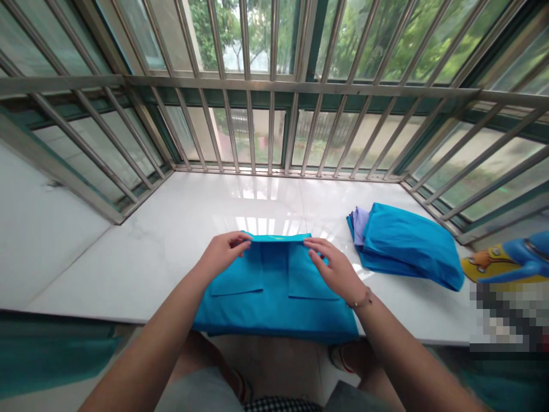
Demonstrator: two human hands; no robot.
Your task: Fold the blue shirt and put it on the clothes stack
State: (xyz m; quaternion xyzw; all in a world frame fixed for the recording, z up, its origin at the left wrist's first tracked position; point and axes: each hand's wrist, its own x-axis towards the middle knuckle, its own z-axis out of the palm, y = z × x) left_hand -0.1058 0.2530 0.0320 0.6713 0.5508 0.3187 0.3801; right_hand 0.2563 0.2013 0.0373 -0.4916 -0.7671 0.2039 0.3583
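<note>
A bright blue folded garment (274, 309) lies on the white ledge, its lower part draping over the front edge. Two squared flaps show on it, one to each side of the middle. My left hand (225, 252) pinches the far edge at its left corner, thumb against fingers. At the right end of that same edge, my right hand (332, 266) holds the cloth with its fingertips, the thumb a little lower. Between both hands the edge is raised into a narrow straight fold. A bracelet (364, 298) circles my right wrist.
A stack of folded blue cloth (412, 246) with a lilac piece (360, 224) sits to the right. Beyond it is a blue and yellow figured object (510, 258). Metal window bars (274, 87) enclose the marble-look ledge (163, 240) at the back and sides.
</note>
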